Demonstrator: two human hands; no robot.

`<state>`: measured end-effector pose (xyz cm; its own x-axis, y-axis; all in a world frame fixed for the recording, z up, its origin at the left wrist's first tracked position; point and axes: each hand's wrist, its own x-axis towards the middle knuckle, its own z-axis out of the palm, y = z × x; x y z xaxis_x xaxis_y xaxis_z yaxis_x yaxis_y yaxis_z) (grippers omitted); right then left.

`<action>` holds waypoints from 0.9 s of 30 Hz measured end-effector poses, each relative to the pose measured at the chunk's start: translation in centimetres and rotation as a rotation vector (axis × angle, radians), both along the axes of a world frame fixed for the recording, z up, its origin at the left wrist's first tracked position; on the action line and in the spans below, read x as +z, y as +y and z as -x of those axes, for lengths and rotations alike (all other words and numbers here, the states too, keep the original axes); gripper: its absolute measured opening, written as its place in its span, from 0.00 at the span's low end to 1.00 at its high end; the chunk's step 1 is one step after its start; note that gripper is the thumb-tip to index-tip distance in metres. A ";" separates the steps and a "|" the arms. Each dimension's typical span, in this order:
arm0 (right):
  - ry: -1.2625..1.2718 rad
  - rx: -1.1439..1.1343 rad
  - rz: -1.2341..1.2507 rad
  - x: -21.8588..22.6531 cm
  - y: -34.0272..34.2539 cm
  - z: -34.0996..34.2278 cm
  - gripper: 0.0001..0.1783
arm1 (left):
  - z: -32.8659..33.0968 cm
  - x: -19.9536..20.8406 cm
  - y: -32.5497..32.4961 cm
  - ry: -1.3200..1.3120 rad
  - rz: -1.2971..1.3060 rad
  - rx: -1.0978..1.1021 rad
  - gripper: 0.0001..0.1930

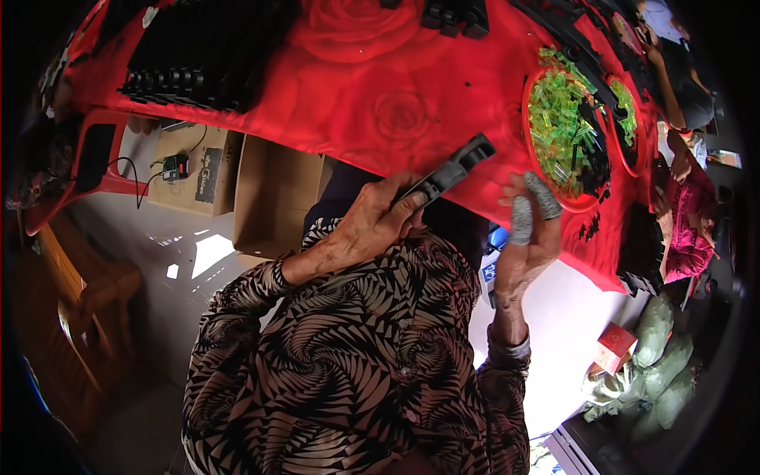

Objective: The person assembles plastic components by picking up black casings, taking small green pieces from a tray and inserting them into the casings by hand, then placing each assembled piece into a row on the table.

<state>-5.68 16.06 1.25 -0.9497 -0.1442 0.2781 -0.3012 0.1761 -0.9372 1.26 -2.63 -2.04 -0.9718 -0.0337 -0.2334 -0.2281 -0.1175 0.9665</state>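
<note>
My left hand point(356, 229) is closed around a long black plastic part point(457, 166), which sticks out past the fingers over the front edge of the red-covered table. My right hand point(526, 237) is raised just to the right of it, fingers apart and nothing visible in them. Grey wrappings point(520, 220) cover two of its fingertips. Beyond that hand is a round red basket point(571, 204), heaped with small clear yellow-green pieces point(554, 107) and some dark ones. The near end of the black part is hidden in my left palm.
Black parts are stacked point(186, 59) at the table's far left, and more black pieces point(455, 16) lie at the back. A second basket point(633, 162) stands at right, near other people. Below are cardboard boxes point(277, 194), a red chair point(95, 178) and pale green sacks point(665, 360).
</note>
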 end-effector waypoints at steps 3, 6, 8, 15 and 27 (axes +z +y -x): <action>0.128 0.096 -0.061 -2.0 0.1 -1.4 0.19 | 0.1 0.7 0.0 -0.003 0.024 0.007 0.08; 0.283 0.169 -0.179 -2.0 -0.9 -2.3 0.19 | 0.2 0.5 0.0 0.010 0.151 0.013 0.07; 0.432 0.205 -0.274 -2.0 -1.2 -2.1 0.20 | 0.1 -0.1 0.0 0.055 0.233 0.045 0.06; 0.396 0.182 -0.371 -2.8 -1.6 -3.1 0.15 | -0.3 -1.4 -0.4 0.058 0.274 0.021 0.07; 0.488 0.181 -0.433 -1.9 -0.5 -2.3 0.18 | -0.7 -0.5 -1.1 0.042 0.188 -0.114 0.13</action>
<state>-3.36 15.57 -0.65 -0.6803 -0.4839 0.5505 -0.7321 0.4121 -0.5424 1.95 -3.69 -2.51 -0.9806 0.0376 -0.1925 -0.1885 0.0904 0.9779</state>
